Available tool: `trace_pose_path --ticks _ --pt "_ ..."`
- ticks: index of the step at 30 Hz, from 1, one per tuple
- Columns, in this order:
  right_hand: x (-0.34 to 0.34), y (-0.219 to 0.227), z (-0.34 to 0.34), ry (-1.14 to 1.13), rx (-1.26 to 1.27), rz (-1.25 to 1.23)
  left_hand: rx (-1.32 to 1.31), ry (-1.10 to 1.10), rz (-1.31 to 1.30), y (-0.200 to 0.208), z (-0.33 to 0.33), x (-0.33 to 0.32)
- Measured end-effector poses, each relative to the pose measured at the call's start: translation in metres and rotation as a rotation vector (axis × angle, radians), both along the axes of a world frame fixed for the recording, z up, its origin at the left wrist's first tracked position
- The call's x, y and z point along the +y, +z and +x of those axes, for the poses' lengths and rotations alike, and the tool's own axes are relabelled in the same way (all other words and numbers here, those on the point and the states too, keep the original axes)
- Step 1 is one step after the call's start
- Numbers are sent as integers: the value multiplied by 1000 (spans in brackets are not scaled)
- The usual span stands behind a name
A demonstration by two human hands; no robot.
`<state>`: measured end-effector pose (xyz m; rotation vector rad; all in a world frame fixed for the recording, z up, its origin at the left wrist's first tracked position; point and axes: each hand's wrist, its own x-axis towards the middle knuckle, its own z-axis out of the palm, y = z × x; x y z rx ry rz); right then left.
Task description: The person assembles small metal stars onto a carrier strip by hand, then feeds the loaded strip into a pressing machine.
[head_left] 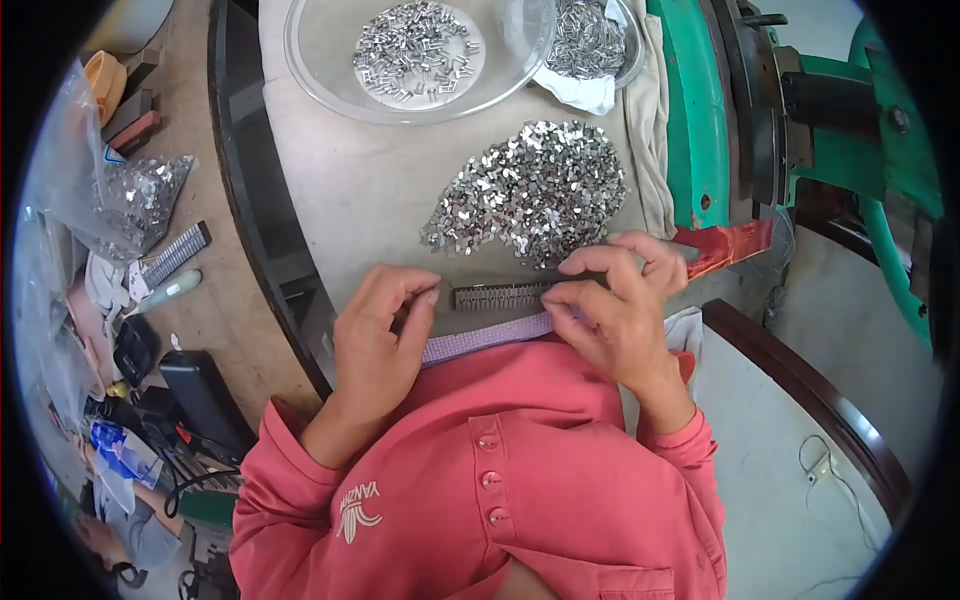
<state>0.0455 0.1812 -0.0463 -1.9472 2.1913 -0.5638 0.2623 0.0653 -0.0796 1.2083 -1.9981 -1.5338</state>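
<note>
A dark narrow bar lined with small metal pieces lies at the near edge of a cloth-covered table. My left hand pinches its left end with thumb and forefinger. My right hand grips the bar's right end, its fingertips curled over the top. Just beyond the bar lies a flat heap of small shiny metal pieces. A lilac woven strip runs under the bar along the table edge.
A clear glass bowl holding more metal pieces stands at the back, a second one beside it with a white rag. A green machine rises at the right. Plastic bags of parts, tools and cables crowd the bench on the left.
</note>
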Motion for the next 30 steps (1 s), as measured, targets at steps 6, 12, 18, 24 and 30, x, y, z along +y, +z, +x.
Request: trace_pose_path --ticks 6,12,18,24,30 --pt "5 -3 5 15 101 22 -12 1 -2 0 0 1" --pt "5 4 0 -19 59 39 -15 9 9 0 0 1" --pt "9 4 0 -9 94 53 4 9 2 0 0 1" --pt "6 1 6 63 183 19 12 14 0 0 0 2" --pt "4 -2 6 84 158 23 1 18 -1 -1 1 2"
